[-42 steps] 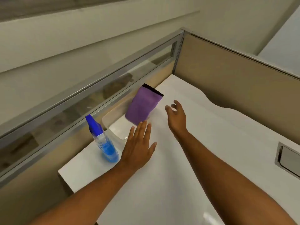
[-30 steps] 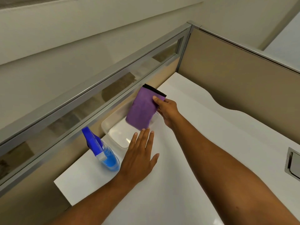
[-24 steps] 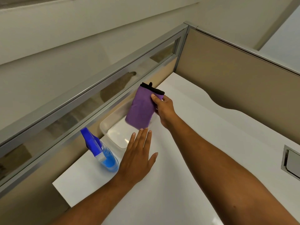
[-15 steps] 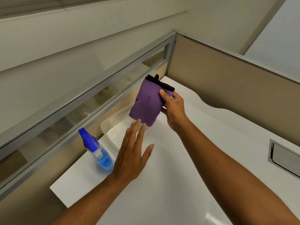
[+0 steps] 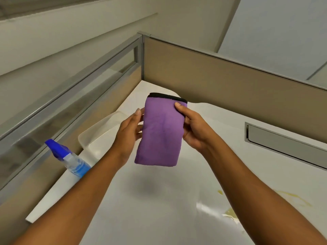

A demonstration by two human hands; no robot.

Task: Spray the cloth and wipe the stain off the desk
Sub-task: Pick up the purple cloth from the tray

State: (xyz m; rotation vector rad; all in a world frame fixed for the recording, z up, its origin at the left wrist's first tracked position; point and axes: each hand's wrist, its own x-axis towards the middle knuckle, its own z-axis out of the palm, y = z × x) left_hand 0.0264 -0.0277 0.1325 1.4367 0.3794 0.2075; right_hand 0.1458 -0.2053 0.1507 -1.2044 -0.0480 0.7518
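Holding the cloth (image 5: 160,133) upright above the worktop (image 5: 159,209), we now grip it from both sides: right hand (image 5: 192,128) pinching its edge at 3 o'clock, left hand (image 5: 128,131) closed on the edge at 9. Half a second ago only the right hand had it, over the tray (image 5: 99,133); it has since come toward us and the left hand has left the worktop to join. That, we judge, readies the cloth for spraying. The bottle (image 5: 70,160) stands untouched at 8 o'clock, by the worktop's left edge and the glass partition (image 5: 70,96). The yellow stain (image 5: 230,212) waits at 5 o'clock, open worktop around it; a grommet (image 5: 283,144) sits at 3.
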